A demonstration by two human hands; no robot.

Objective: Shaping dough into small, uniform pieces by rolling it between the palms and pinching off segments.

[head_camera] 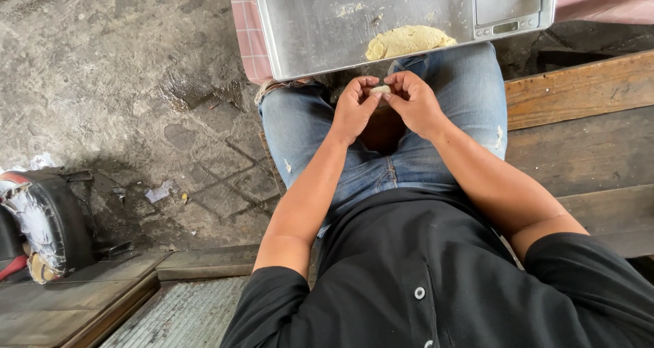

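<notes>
While between hands (354, 107) (417, 103), dough piece (380, 89) crosswise.

Soft daylight is falling evenly over my lap

I am seeing everything sharply, without motion blur; the metal tray (320, 28) is giving back a dull, pale sheen rather than hard glare. A faint shadow is sitting between my hands and knees, my black shirt (422, 280) is swallowing detail, and the wide lens is bending the bench planks (586, 116) at the edges.
</notes>
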